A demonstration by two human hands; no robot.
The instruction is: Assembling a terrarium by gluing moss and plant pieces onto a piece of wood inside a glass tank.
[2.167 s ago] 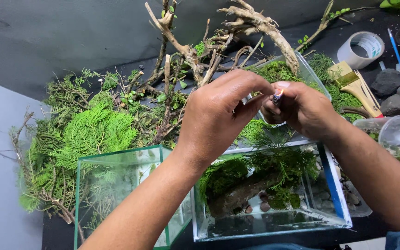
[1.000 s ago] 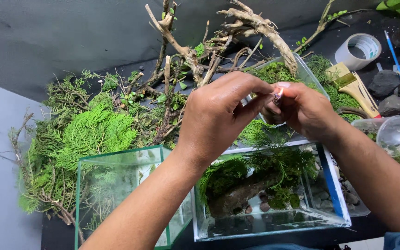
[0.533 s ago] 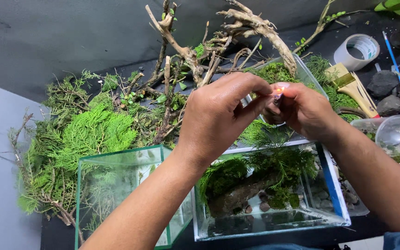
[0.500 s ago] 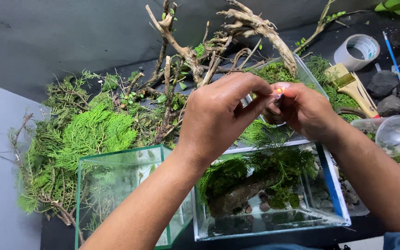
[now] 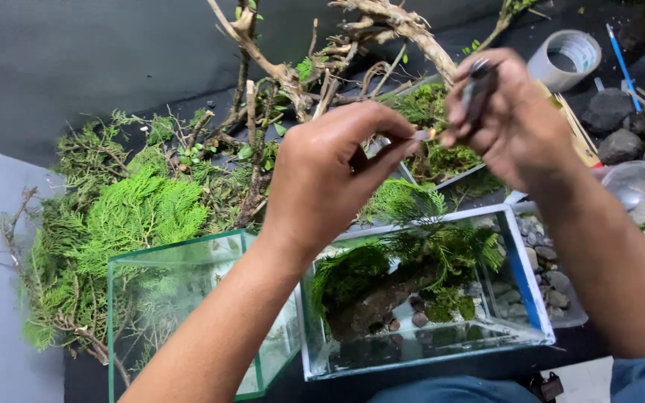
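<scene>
Between your two hands sits a small pale piece [image 5: 422, 135], pinched at the fingertips of your left hand [image 5: 334, 175] and held in the air above the planted glass tank [image 5: 427, 298]; it is too small to tell what it is. Your left hand is closed on it, thumb against forefinger, the back of the hand turned up toward you. Just to its right, your right hand [image 5: 513, 119] is closed around a dark slim tool [image 5: 475, 89], which stands nearly upright in your fingers and is blurred; whether the hand also touches the pale piece you cannot tell from here. The two hands are nearly touching at the fingertips. Below them, the planted tank holds green moss, feathery sprigs, a dark lump of wood or stone and small pebbles along the bottom, with a blue strip down its right edge. Just left of it stands a second glass tank [image 5: 181, 313] with green-tinted edges, and your left forearm crosses over its near corner. Behind both lies a heap of green fern-like cuttings [image 5: 128, 216], and bare twisted branches [image 5: 382, 22] rise beyond your hands. Farther back on the right sit a roll of tape [image 5: 565, 60], a blue pen [image 5: 622, 56], dark stones [image 5: 614, 123] and a clear plastic cup [image 5: 643, 198], all well apart from the pale piece.
</scene>
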